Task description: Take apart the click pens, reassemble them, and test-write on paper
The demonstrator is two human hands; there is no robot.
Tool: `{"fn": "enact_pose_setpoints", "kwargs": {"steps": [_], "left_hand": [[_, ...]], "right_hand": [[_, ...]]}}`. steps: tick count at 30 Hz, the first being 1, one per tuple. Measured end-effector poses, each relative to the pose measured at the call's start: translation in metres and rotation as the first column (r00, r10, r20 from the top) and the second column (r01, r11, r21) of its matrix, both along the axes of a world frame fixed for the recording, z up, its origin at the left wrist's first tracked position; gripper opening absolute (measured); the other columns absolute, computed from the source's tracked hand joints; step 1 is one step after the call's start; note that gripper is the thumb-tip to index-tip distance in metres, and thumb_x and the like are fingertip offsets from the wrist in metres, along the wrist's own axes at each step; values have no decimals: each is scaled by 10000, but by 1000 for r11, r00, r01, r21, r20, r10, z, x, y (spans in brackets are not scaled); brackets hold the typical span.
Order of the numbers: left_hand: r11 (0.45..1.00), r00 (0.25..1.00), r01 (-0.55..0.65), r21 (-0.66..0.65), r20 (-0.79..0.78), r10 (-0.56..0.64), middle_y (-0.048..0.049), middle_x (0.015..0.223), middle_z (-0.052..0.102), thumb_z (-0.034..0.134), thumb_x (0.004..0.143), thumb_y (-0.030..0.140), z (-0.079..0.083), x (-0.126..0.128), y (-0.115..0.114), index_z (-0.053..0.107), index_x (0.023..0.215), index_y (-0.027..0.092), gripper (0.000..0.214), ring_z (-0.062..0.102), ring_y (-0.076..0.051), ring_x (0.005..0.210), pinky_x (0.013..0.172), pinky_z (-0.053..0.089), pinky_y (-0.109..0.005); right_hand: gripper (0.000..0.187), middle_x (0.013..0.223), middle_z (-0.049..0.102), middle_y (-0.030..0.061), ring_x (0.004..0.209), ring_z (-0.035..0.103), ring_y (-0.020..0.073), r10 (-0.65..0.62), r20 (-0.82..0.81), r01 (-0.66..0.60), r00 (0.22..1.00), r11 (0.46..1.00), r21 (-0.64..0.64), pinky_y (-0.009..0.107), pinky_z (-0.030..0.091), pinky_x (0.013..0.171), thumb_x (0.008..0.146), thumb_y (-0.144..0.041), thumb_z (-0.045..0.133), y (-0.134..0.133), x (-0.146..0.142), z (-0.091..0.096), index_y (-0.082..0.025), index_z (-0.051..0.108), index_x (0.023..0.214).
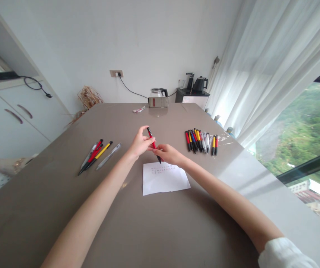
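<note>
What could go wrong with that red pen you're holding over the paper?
1. The dark tip of the red pen hangs right at the top edge of the white paper, where there is faint writing. A slip of the left hand or right hand might leave a stray mark.
2. If the pen drops, it could roll across the smooth table into the row of pens on the right and get mixed up with the other red ones.

A red plastic pen with black ends (152,143) sits over a white paper sheet (165,179) on the smooth taupe-brown worktop (120,223).
</note>
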State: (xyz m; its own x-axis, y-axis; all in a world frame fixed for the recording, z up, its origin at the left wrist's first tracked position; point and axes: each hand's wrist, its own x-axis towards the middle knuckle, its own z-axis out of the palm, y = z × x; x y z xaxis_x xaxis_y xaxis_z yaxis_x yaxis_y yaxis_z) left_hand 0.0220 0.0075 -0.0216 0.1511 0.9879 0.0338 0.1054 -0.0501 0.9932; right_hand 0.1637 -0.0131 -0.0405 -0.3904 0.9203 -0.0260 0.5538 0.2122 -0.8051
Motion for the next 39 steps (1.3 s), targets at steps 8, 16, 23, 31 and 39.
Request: {"fn": "enact_pose_setpoints", "kwargs": {"steps": [8,16,23,31,39], "left_hand": [[998,999,-50,-29,-22,50,-39,782,613,568,716,218,3,2,-2,202,1267,226,662,585,-99,590,598,505,-281],[1000,999,-13,-24,-32,12,-57,808,634,584,707,266,1,0,-2,172,1296,219,720,594,-112,601,597,498,-280],[998,974,3,-57,-225,-15,-111,945,622,619,648,367,-5,-3,-1,-13,1332,155,955,594,-128,616,518,449,-223],[961,555,265,-77,-803,-217,-48,867,624,582,561,546,-9,-5,-3,567,914,189,502,570,-156,718,581,381,-225],[922,286,341,-182,-915,-286,-9,802,630,605,470,564,-2,-2,-9,595,690,225,405,550,-166,707,545,339,-226]], "right_hand": [[304,540,527,-14,434,432,72,-58,-10,58,998,998,-11,190,296,420,772,-454,424,-1,1,2,-161,503,762],[310,537,523,-13,443,430,72,-44,36,41,998,997,58,189,279,418,759,-456,429,1,4,2,-161,501,693],[362,498,525,1,446,433,82,-75,220,41,973,987,155,207,279,446,749,-457,427,7,16,11,-146,537,600],[325,712,623,112,694,564,182,-495,456,289,739,846,448,241,348,597,787,-381,423,32,68,22,-132,616,709],[252,834,623,181,806,577,240,-625,582,379,520,779,499,264,358,632,783,-237,430,46,98,7,-85,624,833]]}}
